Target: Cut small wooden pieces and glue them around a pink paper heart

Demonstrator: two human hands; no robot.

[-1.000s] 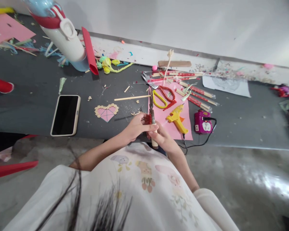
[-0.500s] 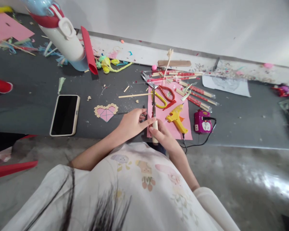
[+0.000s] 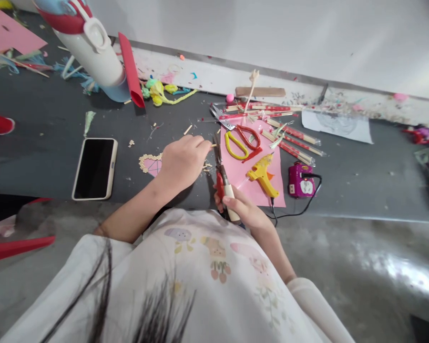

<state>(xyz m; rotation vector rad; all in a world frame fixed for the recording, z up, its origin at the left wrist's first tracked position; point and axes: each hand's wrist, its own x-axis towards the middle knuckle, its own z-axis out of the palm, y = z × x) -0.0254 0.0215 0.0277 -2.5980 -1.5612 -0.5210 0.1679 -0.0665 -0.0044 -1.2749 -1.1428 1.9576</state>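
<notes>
My left hand (image 3: 186, 159) is closed in a pinch on a thin wooden stick (image 3: 213, 146); most of the stick is hidden, and its tip reaches the blades of the pruning shears. My right hand (image 3: 246, 208) grips these pruning shears (image 3: 230, 201), which have one cream and one red handle, spread apart with the blades pointing away from me. Small cut stick pieces (image 3: 207, 166) lie between the hands. Partly covered by my left hand is a pink paper heart (image 3: 150, 166) edged with small wooden bits.
A pink sheet (image 3: 232, 183) carries scissors (image 3: 237, 146) and a yellow glue gun (image 3: 262, 175), its cord running off right. A purple box (image 3: 301, 181), wrapped chopsticks (image 3: 289, 147), a phone (image 3: 95, 169), a red paper roll (image 3: 131, 71) and a bottle (image 3: 100, 62) stand or lie around.
My left hand has left the shears and taken the stick from the table, bringing it to the blades. The shears' handles have spread and the tool has tilted left.
</notes>
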